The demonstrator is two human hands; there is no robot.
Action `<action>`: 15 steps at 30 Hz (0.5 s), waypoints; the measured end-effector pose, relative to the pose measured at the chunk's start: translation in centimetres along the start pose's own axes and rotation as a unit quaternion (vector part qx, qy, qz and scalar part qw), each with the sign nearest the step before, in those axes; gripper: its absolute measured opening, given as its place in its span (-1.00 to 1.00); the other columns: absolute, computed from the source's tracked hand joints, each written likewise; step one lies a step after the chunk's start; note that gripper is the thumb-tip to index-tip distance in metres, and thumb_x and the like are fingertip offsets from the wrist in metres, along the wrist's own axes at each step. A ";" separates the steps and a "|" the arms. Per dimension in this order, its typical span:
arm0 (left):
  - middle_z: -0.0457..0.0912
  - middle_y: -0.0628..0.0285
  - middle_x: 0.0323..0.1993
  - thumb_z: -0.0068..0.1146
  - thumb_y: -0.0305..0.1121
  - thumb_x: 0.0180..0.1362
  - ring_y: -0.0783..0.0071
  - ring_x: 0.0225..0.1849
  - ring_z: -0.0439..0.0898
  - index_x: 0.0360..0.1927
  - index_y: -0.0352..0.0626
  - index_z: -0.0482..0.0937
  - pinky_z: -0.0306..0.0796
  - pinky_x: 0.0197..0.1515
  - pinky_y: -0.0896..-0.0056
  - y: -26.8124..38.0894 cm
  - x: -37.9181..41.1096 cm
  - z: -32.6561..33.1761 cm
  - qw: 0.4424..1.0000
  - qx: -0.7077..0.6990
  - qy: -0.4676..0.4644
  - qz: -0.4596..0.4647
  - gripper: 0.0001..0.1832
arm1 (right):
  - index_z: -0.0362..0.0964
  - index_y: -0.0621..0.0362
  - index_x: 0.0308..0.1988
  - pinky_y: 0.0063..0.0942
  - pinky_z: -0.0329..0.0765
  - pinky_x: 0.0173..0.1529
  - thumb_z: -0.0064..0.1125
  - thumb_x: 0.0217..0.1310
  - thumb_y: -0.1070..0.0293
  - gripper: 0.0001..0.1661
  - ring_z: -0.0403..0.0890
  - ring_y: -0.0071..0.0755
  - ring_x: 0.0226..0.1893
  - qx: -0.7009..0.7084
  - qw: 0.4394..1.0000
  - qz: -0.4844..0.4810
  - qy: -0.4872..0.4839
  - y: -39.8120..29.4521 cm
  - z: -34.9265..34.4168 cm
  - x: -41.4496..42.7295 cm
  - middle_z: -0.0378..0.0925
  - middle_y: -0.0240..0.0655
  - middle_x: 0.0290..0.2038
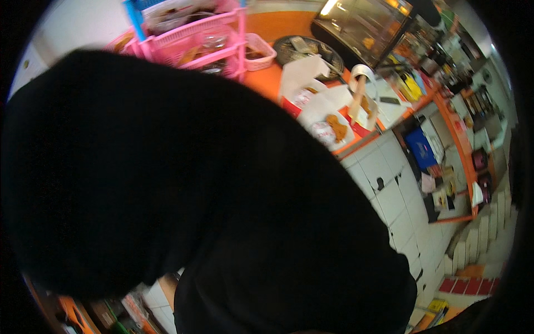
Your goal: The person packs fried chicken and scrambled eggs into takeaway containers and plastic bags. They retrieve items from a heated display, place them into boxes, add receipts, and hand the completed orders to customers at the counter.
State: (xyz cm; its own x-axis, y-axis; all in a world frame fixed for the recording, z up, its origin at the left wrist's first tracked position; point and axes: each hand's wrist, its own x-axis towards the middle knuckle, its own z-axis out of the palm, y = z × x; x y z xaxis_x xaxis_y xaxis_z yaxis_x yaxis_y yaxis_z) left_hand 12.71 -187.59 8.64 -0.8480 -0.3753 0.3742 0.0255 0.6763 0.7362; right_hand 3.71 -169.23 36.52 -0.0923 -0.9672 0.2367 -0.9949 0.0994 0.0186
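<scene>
Both my hands are out of view. A large black garment (250, 188) fills most of the view; whether it is a co-worker's or my own I cannot tell. Below it shows a small strip of bare arm (168, 289), its owner unclear. Beyond the garment, open paper boxes stand on an orange counter (263, 83). In the nearer box (306, 119) lie a piece of fried food (336, 128) and a round bundle in printed white paper (323, 132). Another wrapped bundle (303, 97) sits in the box behind. A white cup-shaped utensil (362, 72) with a wooden handle rests over a third box.
A pink plastic rack (190, 35) holding bags stands beside a pink basket (260, 62). Behind the boxes are a dark round tray (285, 52) and a glass display case (361, 25). A knife (392, 100) lies on a white board (390, 115). White tiles face the counter's front.
</scene>
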 end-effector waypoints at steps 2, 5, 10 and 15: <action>0.63 0.03 -0.44 -0.08 -0.35 0.26 0.21 -0.41 0.61 -0.22 -0.29 0.57 0.42 -0.36 0.22 0.1 0.1 0.0 1.000 -0.012 0.006 0.017 -0.76 | 0.41 0.21 -0.12 -0.23 0.46 -0.05 0.10 0.17 0.02 -0.52 0.49 -0.10 -0.09 0.003 0.994 0.072 -0.078 0.9 1.6 -1.8 0.47 -0.20 -0.12; 0.63 0.02 -0.43 -0.09 -0.35 0.26 0.22 -0.42 0.60 -0.23 -0.29 0.56 0.42 -0.37 0.23 0.6 0.3 -0.1 0.998 -0.018 0.014 0.052 -0.76 | 0.41 0.23 -0.11 -0.23 0.46 -0.05 0.11 0.15 0.00 -0.48 0.49 -0.09 -0.10 0.003 0.982 0.134 -0.130 1.0 2.2 -3.6 0.47 -0.18 -0.13; 0.62 0.02 -0.43 -0.11 -0.36 0.25 0.23 -0.42 0.59 -0.24 -0.30 0.56 0.42 -0.38 0.24 0.9 0.7 -0.6 0.996 0.001 0.036 0.078 -0.75 | 0.40 0.26 -0.10 -0.22 0.44 -0.04 0.13 0.12 -0.05 -0.42 0.49 -0.07 -0.11 0.020 0.998 0.060 0.001 -1.5 -5.4 -1.0 0.48 -0.15 -0.14; 0.61 0.01 -0.42 -0.13 -0.37 0.25 0.25 -0.43 0.58 -0.26 -0.31 0.56 0.41 -0.39 0.26 -1.0 -0.3 -1.8 0.996 0.001 0.026 0.082 -0.75 | 0.38 0.29 -0.08 -0.20 0.43 -0.03 0.15 0.09 -0.09 -0.35 0.49 -0.05 -0.13 0.048 0.984 -0.039 0.165 -4.5 -9.7 3.9 0.48 -0.12 -0.16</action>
State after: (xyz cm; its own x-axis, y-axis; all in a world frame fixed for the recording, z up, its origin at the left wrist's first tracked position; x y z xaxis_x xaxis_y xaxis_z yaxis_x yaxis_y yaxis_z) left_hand 13.85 -189.27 8.82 -0.8041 -0.2911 0.5184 0.1612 0.7325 0.6614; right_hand 8.19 -171.14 46.73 -0.0116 -0.8406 0.5415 -0.9992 -0.0107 -0.0380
